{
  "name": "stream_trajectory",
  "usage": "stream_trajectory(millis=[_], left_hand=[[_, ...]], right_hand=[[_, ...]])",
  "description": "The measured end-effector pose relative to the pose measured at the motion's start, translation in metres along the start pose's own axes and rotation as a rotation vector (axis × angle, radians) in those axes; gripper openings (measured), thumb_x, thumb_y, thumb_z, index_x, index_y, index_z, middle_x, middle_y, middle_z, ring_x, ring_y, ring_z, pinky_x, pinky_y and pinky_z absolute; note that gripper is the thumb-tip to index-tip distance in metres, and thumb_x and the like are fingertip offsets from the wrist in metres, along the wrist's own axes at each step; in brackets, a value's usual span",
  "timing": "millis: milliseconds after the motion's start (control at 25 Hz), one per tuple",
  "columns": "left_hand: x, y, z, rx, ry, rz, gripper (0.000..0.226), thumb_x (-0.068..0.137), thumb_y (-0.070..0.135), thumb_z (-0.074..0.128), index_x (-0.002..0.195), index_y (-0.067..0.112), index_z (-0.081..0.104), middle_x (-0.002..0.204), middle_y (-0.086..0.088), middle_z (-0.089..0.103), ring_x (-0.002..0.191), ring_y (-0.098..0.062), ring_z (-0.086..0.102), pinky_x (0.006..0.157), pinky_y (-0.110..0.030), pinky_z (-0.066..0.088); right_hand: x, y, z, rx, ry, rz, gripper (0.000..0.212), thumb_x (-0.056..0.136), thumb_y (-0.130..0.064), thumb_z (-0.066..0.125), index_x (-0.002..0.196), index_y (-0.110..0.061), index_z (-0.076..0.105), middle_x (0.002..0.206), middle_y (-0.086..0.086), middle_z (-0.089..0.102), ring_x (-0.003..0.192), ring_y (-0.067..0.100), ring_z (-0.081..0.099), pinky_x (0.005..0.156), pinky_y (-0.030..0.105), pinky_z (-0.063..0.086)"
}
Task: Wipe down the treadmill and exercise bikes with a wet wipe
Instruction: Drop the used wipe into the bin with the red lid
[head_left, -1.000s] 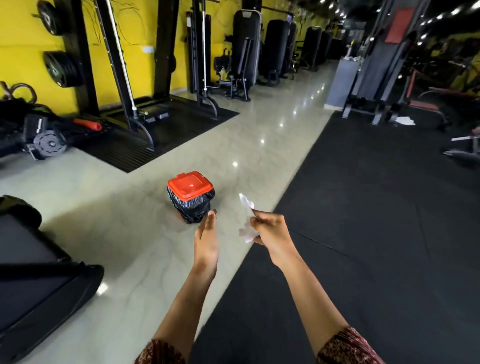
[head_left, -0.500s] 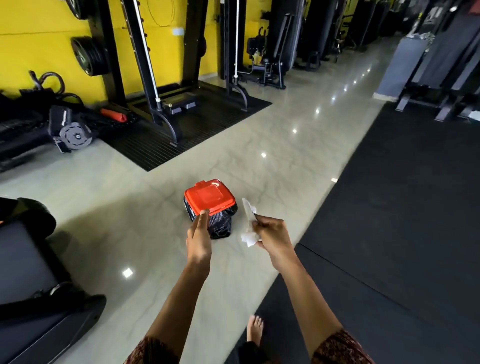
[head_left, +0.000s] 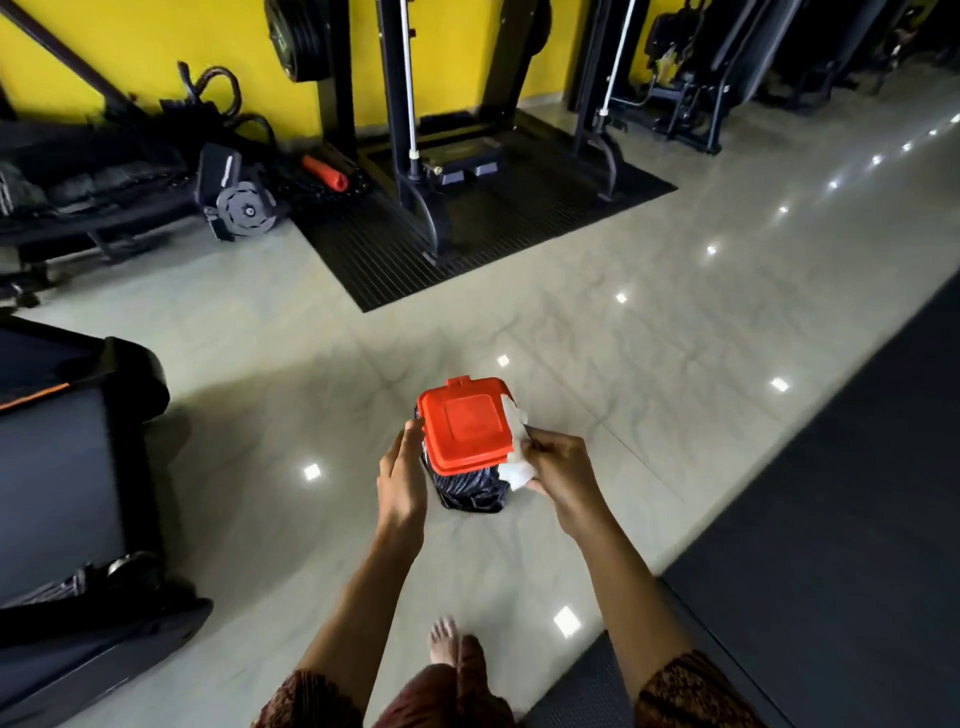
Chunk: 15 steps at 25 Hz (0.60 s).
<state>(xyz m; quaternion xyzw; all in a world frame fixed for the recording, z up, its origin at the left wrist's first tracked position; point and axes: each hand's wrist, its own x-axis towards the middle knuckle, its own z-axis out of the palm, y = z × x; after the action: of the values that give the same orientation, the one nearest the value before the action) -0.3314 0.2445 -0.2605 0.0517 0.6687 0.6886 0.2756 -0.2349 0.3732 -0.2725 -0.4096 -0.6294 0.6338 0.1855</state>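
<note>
Glossy pale floor (head_left: 597, 332) of a gym fills the middle of the view, with a dark rubber mat (head_left: 831, 519) along its right edge and the treadmill (head_left: 67, 467) at its left edge. Between them, nearer to the mat's edge, a small bin (head_left: 470, 493) stands on the tiles, lined with a black liner and closed with a red lid (head_left: 462, 426). The left hand (head_left: 402, 478) is at the left side of the lid with straight fingers; the fingertips touch the rim and grasp nothing. I judge it is placed there to lift or tip the lid. The right hand (head_left: 558, 467) pinches the crumpled wet wipe (head_left: 517, 470) and keeps it just beside the right edge of the lid, partly over it. It seems the wipe is held so close in order to drop it inside once the lid opens, so the wiping with this one is probably finished. The lid is not yet lifted. One bare foot (head_left: 444, 639) stands on the floor below the hands
</note>
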Motion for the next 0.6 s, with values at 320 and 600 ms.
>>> stream_trajectory(millis=[320,600], left_hand=[[0.181,0.013,0.047,0.033,0.025,-0.03,0.045,0.099,0.042,0.038,0.135,0.018,0.051,0.141,-0.003,0.048,0.13,-0.017,0.042,0.11,-0.036,0.029],[0.274,0.02,0.073,0.051,0.011,-0.088,0.045,0.1,0.038,0.037,0.137,0.014,0.048,0.143,-0.003,0.046,0.134,-0.019,0.038,0.113,-0.038,0.026]], right_hand=[[0.173,-0.031,0.026,-0.128,-0.053,0.024,0.026,0.09,-0.001,0.053,0.102,-0.012,0.073,0.095,0.017,0.071,0.094,0.036,0.066,0.087,0.054,0.052],[0.262,-0.034,0.045,-0.156,-0.01,0.099,0.029,0.09,-0.001,0.053,0.114,-0.009,0.068,0.093,0.011,0.071,0.092,0.032,0.066,0.086,0.052,0.052]])
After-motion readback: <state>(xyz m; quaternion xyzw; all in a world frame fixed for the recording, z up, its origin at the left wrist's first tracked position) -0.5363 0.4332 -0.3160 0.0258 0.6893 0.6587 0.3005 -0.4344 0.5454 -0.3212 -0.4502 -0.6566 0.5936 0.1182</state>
